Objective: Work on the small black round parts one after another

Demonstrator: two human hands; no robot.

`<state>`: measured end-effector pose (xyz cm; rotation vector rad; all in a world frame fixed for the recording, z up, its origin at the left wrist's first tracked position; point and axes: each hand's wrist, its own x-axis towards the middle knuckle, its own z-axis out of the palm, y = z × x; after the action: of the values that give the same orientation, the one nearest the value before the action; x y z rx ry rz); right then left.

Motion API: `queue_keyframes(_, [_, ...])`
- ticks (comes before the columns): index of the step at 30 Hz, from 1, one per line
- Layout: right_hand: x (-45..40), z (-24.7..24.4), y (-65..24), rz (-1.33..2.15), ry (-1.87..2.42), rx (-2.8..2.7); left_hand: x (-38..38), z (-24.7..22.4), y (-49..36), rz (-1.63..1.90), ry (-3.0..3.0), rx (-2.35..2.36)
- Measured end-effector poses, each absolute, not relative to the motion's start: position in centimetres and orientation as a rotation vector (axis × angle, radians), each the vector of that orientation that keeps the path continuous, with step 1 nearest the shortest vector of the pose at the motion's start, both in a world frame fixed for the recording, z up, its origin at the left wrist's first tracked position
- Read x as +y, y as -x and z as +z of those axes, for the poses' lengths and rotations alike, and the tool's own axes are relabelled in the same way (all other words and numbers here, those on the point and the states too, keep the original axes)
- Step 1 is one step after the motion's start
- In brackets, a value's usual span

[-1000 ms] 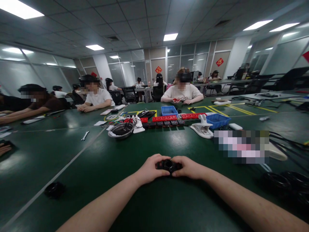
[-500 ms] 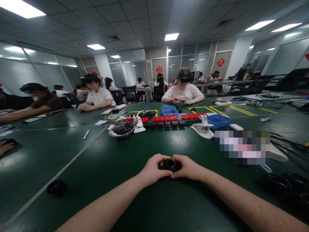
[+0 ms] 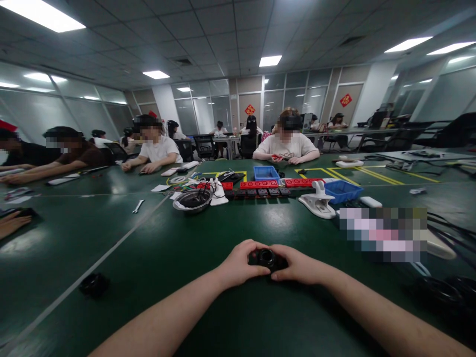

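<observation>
Between my hands, just above or on the green table (image 3: 208, 317), is a small black part with a round opening (image 3: 267, 257) facing me. My left hand (image 3: 240, 263) is curled around its left side, thumb in front and fingers behind. The right side is gripped by my right hand (image 3: 299, 265) in much the same way. Both thumb tips come close together below the opening. My fingers hide much of the part's sides, and its exact kind cannot be made out. Off to the left, another black ring-like part (image 3: 94, 285) lies on the table.
Black round parts (image 3: 437, 292) lie at the right edge. Farther back are a metal bowl (image 3: 191, 208), red power strips (image 3: 258, 184), a white clamp base (image 3: 318, 201), blue trays (image 3: 340, 192) and a wrench (image 3: 138, 206). Co-workers sit around; one person's hand (image 3: 15, 223) rests at far left.
The whole view has shifted slightly, so things appear a little farther right and lower. My thumbs have parted slightly, and the black part stays between both hands.
</observation>
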<state>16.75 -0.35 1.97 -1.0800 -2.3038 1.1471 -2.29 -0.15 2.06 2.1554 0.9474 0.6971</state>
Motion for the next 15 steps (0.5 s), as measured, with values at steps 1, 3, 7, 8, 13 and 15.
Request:
queue_keyframes(1, [-0.17, 2.01, -16.9, 1.232, 1.055, -2.29, -0.16, 2.1, 2.3, 0.706, -2.155, 0.933])
queue_keyframes(3, [0.11, 1.99, -17.07, 1.325, 1.033, -2.26, -0.2, 2.12, 2.25, 0.732, -2.158, 0.91])
queue_keyframes(7, [0.32, 1.96, -17.2, 1.328, 1.054, -2.252, -0.15, 2.07, 2.17, 0.719, -2.181, 0.901])
queue_keyframes(8, [0.33, 2.0, -17.24, 1.326, 1.059, -2.261, -0.12, 2.05, 2.18, 0.705, -2.185, 0.909])
queue_keyframes(13, [0.43, 2.03, -17.34, 1.328, 1.077, -2.285, -0.05, 1.96, 2.27, 0.665, -2.195, 0.94])
queue_keyframes(15, [0.45, 1.93, -17.29, 1.325, 1.081, -2.276, -0.06, 1.96, 2.29, 0.665, -2.194, 0.943])
